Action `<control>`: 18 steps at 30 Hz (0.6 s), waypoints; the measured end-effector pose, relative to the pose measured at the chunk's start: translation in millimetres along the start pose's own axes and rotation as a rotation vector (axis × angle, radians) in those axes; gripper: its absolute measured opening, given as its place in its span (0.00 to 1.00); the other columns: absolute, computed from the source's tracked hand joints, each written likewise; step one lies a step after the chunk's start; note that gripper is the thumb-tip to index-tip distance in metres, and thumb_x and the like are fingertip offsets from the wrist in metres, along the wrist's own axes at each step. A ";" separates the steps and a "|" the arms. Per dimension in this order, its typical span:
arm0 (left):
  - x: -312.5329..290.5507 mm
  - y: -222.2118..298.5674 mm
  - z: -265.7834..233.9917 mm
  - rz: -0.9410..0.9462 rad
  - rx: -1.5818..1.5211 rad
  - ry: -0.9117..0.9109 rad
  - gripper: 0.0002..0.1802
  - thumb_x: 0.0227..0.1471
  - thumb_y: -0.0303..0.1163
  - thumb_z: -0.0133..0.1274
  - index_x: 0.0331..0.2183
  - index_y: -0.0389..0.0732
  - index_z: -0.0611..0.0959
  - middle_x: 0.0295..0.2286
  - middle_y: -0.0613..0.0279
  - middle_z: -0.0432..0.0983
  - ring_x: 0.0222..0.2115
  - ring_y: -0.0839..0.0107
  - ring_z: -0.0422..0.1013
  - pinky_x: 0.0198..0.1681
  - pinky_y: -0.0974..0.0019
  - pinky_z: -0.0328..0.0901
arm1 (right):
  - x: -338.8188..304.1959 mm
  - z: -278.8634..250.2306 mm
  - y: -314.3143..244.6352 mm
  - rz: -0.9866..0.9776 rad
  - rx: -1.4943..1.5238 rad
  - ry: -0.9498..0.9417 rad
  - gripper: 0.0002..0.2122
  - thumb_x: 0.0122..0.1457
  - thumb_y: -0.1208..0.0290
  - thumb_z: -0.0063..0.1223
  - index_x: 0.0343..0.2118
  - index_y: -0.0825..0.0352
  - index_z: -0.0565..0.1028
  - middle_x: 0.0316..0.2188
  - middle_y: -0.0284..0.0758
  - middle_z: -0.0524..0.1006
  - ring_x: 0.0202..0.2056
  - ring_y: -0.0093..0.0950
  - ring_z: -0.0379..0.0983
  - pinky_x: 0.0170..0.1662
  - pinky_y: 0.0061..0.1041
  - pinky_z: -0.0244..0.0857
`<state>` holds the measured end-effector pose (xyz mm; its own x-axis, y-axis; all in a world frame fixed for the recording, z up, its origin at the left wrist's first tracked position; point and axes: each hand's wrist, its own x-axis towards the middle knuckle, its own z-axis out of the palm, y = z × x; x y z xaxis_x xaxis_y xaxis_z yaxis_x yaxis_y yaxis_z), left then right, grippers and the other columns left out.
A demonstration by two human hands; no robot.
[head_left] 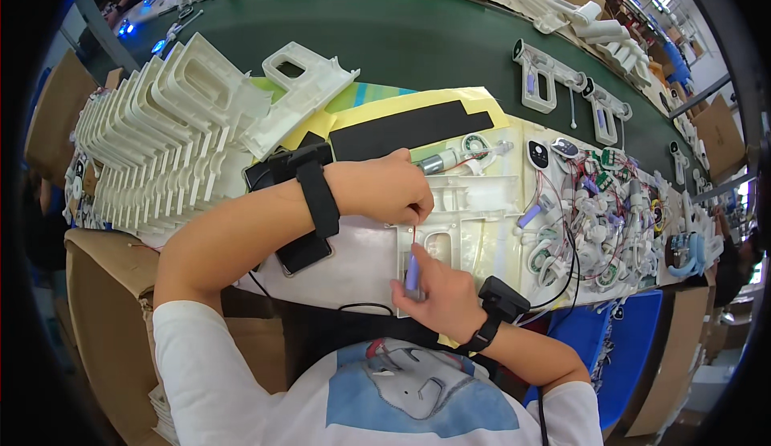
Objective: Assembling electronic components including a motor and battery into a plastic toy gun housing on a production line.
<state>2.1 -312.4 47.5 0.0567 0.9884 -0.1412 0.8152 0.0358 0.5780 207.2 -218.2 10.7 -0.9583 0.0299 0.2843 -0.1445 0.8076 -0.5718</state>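
Pinching red wire [414,235] in left hand [384,187], gripping purple cell [412,272] in half-curled right hand [446,300] below those fingertips, over white shell [488,195]; seemingly routing wire, needing slack next.

Widest lane here, the green belt [434,36] across the top, running free mid-frame until white housings [552,61] break it upper right! Left side, nested white shells [165,121] wall it off. Right of centre, tangled parts [602,225] block low passes. Dead centre, left hand [384,189] and right hand [443,293] leave one slim gap, strung with red wire [414,235].
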 end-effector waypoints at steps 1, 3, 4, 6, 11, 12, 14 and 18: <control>0.4 1.5 0.4 -0.020 0.051 0.007 0.03 0.45 0.29 0.55 0.23 0.45 0.83 0.22 0.69 0.76 0.27 0.70 0.69 0.41 0.61 0.52 | 0.1 0.3 -0.4 0.000 -0.003 0.000 0.24 0.45 0.65 0.64 0.44 0.71 0.73 0.15 0.34 0.68 0.14 0.29 0.68 0.19 0.26 0.64; -0.5 5.9 -2.7 -0.026 0.095 -0.007 0.03 0.44 0.29 0.55 0.23 0.45 0.83 0.21 0.68 0.76 0.26 0.69 0.69 0.40 0.62 0.52 | 0.2 -0.2 -1.0 -0.113 -0.099 0.005 0.25 0.45 0.63 0.64 0.45 0.71 0.72 0.18 0.34 0.68 0.14 0.31 0.67 0.19 0.28 0.64; -0.7 7.9 -3.8 -0.034 0.139 -0.023 0.03 0.43 0.29 0.55 0.22 0.45 0.83 0.20 0.68 0.75 0.25 0.68 0.68 0.39 0.62 0.52 | 0.2 -1.2 -0.9 -0.112 -0.102 0.008 0.25 0.45 0.63 0.64 0.45 0.71 0.72 0.18 0.34 0.68 0.14 0.31 0.67 0.19 0.28 0.64; -0.5 8.8 -3.5 -0.039 0.110 -0.015 0.03 0.42 0.29 0.55 0.21 0.45 0.83 0.20 0.68 0.75 0.24 0.68 0.68 0.39 0.62 0.52 | 0.9 -2.6 -0.3 -0.155 -0.099 0.002 0.24 0.47 0.63 0.63 0.46 0.72 0.72 0.18 0.35 0.68 0.14 0.32 0.67 0.19 0.29 0.64; 2.7 15.6 -3.2 -0.096 0.133 0.008 0.03 0.41 0.29 0.55 0.19 0.45 0.82 0.19 0.66 0.75 0.23 0.67 0.68 0.38 0.63 0.52 | 2.4 -4.9 0.6 -0.145 -0.100 -0.026 0.26 0.49 0.63 0.60 0.48 0.75 0.70 0.18 0.36 0.68 0.15 0.34 0.68 0.19 0.29 0.64; 5.6 18.0 -2.6 -0.115 0.183 0.003 0.03 0.39 0.29 0.55 0.19 0.45 0.82 0.18 0.66 0.74 0.23 0.66 0.68 0.38 0.63 0.52 | 2.4 -6.6 -0.7 -0.113 -0.108 -0.059 0.27 0.50 0.61 0.59 0.48 0.77 0.69 0.18 0.37 0.69 0.15 0.35 0.68 0.19 0.30 0.65; 11.4 22.1 -0.1 -0.125 0.242 -0.007 0.03 0.38 0.29 0.55 0.18 0.44 0.82 0.17 0.65 0.73 0.22 0.65 0.68 0.38 0.63 0.52 | 8.7 -8.3 -1.7 -0.065 -0.107 -0.123 0.28 0.52 0.60 0.57 0.49 0.78 0.68 0.19 0.39 0.70 0.15 0.36 0.69 0.19 0.32 0.65; 17.8 33.2 1.2 -0.147 0.505 -0.027 0.01 0.33 0.29 0.55 0.17 0.47 0.81 0.15 0.64 0.71 0.22 0.63 0.68 0.39 0.62 0.54 | 19.7 -14.0 -5.3 -0.022 -0.106 -0.299 0.27 0.54 0.60 0.51 0.48 0.82 0.67 0.20 0.44 0.74 0.19 0.40 0.73 0.23 0.34 0.68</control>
<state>30.9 -293.7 63.2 -0.0697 0.9740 -0.2158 0.9915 0.0914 0.0926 192.5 -213.7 30.1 -0.9875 -0.1502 0.0483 -0.1548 0.8636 -0.4799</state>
